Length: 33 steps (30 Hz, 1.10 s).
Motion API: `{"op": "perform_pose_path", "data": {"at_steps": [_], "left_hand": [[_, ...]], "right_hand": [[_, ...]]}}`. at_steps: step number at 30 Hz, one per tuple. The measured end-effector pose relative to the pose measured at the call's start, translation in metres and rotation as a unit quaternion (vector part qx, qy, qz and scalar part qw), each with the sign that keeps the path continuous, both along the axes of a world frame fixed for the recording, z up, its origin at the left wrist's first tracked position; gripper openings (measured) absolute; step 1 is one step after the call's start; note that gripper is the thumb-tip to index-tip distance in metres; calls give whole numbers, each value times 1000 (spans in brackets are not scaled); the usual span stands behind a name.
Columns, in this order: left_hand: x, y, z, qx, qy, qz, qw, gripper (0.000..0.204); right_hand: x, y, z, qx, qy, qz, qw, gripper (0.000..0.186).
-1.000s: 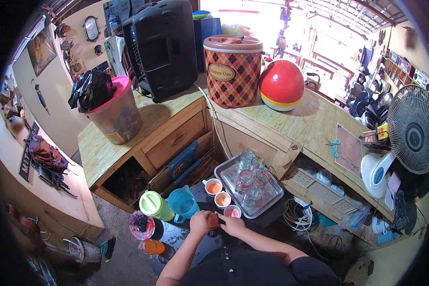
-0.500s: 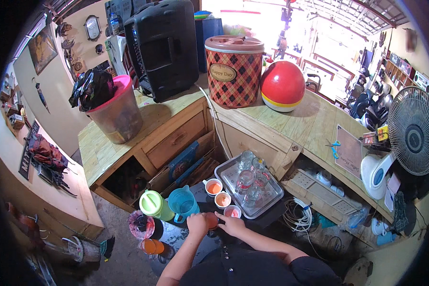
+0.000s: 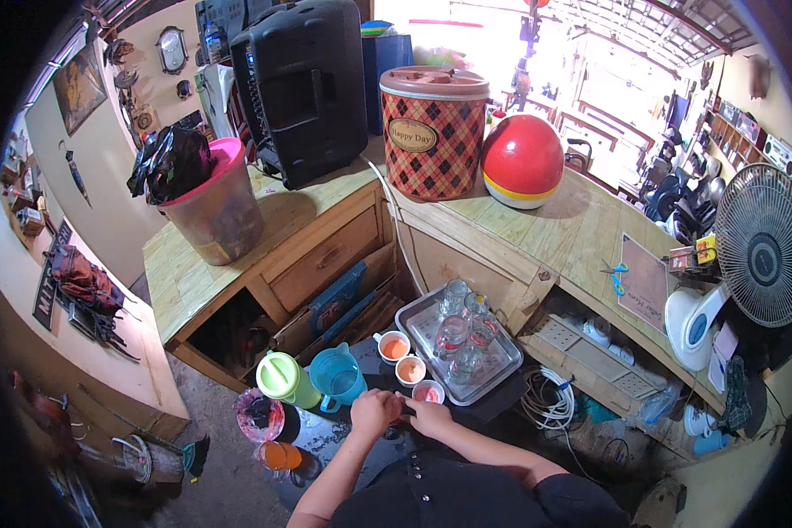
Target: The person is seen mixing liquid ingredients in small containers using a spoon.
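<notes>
My left hand is closed right above the near edge of the dark table; what its fingers pinch is hidden. Close against it, my right hand curls at the side of a drinking glass, which the hands mostly cover. Beyond them stand white cups holding orange and pink contents: one far cup, a middle cup and a near cup. To the left are a translucent blue pitcher, a lidded light-green pitcher and a glass mug of orange drink.
A metal tray of upturned glasses sits right of the cups. A bag with red contents lies left of the pitchers. Behind, the wooden counter carries a plaid drink cooler, black speaker and fan.
My left hand has shifted slightly right and up, over the glass. The reddish drink seen between my hands before is now covered. My right hand stays nearly in place.
</notes>
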State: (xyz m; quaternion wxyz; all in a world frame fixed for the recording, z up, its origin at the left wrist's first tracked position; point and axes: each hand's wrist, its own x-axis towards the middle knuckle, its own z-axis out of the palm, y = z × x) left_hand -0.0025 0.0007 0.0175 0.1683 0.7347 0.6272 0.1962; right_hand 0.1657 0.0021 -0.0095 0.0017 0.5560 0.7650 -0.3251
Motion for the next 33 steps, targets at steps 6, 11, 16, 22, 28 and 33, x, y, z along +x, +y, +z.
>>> {"op": "perform_pose_path", "data": {"at_steps": [6, 11, 16, 22, 28, 33], "left_hand": [[-3, -3, 0, 44, 151, 31, 987, 15], [-3, 0, -14, 40, -11, 74, 996, 17], [-2, -5, -8, 42, 83, 54, 994, 18], [-1, -8, -10, 49, -20, 61, 997, 20], [-5, -19, -16, 42, 70, 60, 995, 16], [-7, -26, 1, 78, -1, 48, 996, 12]], "right_hand": [[-1, -1, 8, 3, -1, -3, 1000, 61], [-1, -1, 4, 2, 6, 0, 1000, 60], [0, -2, 0, 21, 21, -8, 1000, 61], [2, 1, -6, -5, 39, -17, 999, 61], [0, 0, -9, 2, 61, -18, 998, 60], [-1, 3, -17, -57, 94, -55, 992, 64]]}}
